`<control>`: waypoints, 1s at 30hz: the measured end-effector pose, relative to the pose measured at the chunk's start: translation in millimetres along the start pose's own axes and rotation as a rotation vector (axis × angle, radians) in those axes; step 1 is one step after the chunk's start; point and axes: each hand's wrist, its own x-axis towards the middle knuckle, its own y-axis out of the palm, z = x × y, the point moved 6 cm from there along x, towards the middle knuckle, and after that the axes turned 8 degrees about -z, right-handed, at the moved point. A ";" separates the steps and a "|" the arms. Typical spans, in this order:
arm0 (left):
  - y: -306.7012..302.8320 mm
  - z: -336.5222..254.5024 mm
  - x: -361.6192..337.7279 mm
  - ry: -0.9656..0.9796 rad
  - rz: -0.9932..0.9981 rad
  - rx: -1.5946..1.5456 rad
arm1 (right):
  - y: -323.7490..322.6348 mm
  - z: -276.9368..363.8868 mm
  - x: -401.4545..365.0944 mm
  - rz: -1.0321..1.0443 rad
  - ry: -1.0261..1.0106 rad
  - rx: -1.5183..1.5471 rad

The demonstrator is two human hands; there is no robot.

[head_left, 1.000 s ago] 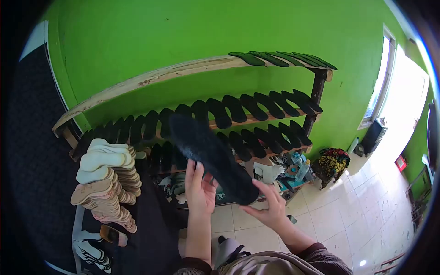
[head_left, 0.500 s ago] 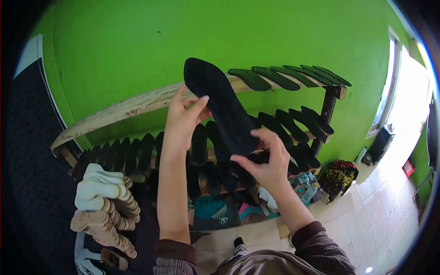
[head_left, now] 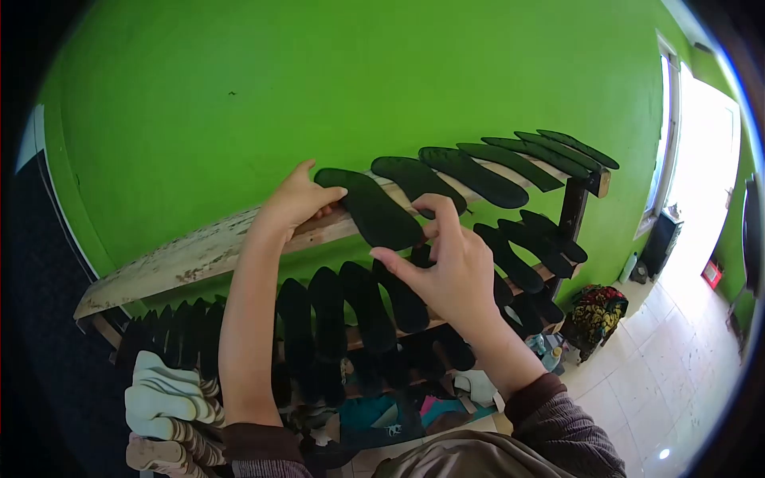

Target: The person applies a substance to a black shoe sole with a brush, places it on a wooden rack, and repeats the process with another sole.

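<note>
A black insole (head_left: 370, 211) lies slanted across the edge of the wooden top shelf (head_left: 199, 255), its lower end sticking out over the front. My left hand (head_left: 299, 199) grips its left side, the thumb on top and the fingers bent at the edge below. At the lower end, my right hand (head_left: 454, 255) is open, thumb and forefinger spread around the tip. Right beside this insole, another black insole (head_left: 418, 185) rests on the same shelf, partly behind my right fingers.
More dark insoles (head_left: 474, 177) line the shelf to the right. Rows of black insoles (head_left: 327, 311) lean on the lower racks. Stacked pale soles (head_left: 167, 398) stand at lower left. Scraps and a bottle (head_left: 554, 358) sit below, near a patterned cloth bundle (head_left: 596, 311).
The insole has come down from in front of the wall onto the top shelf. My right thumb and forefinger have spread off its lower end, and the view has shifted.
</note>
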 end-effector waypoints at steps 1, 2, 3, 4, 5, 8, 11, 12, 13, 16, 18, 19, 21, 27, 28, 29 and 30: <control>-4.4 -1.5 0.4 0.075 -0.008 0.197 | 2.4 -3.3 -0.6 0.105 0.088 -0.014; -6.3 -5.2 0.2 0.149 -0.018 0.392 | 3.1 -5.8 -0.4 0.103 0.090 -0.012; -5.3 -8.4 -1.3 0.147 -0.020 0.394 | -0.6 -2.5 1.0 0.027 -0.001 -0.016; -3.2 -11.2 -3.4 0.135 -0.014 0.440 | -4.4 1.0 1.6 -0.048 -0.093 -0.018; -1.9 -12.0 -4.8 0.123 -0.010 0.484 | -3.8 -1.6 0.7 -0.045 -0.096 -0.013; -1.5 -13.4 -7.5 0.178 -0.050 0.548 | -5.9 -3.3 -2.2 -0.121 -0.204 0.060; -1.4 4.4 6.0 0.198 -0.003 0.479 | -6.7 -5.2 -3.9 -0.145 -0.240 0.172; -0.3 2.5 5.7 0.198 -0.003 0.478 | -5.0 -5.5 -3.7 -0.118 -0.222 0.202; -0.4 0.8 4.6 0.172 -0.001 0.473 | -2.9 -5.7 -2.9 -0.090 -0.203 0.233; 2.7 2.3 11.3 0.147 -0.003 0.457 | 1.4 -5.0 2.5 -0.073 -0.207 0.227; 4.3 -2.5 12.6 0.150 -0.005 0.446 | 4.1 -6.6 3.0 -0.059 -0.174 0.234; 4.9 -9.0 9.4 0.136 0.005 0.472 | 5.6 -8.3 3.8 -0.048 -0.145 0.237; 5.5 -10.7 8.6 0.122 0.016 0.497 | 4.9 -7.1 3.7 -0.047 -0.152 0.235; 6.5 -0.4 9.8 0.190 -0.058 0.474 | 4.6 -7.1 2.7 -0.031 -0.113 0.206; 7.0 -0.5 9.5 0.195 -0.065 0.484 | 3.7 -7.1 2.4 -0.033 -0.085 0.191; 7.2 -0.9 8.6 0.201 -0.073 0.495 | 3.5 -5.9 1.9 -0.034 -0.085 0.193; 7.3 -2.4 6.2 0.202 -0.075 0.496 | 2.9 -4.7 1.7 -0.043 -0.088 0.178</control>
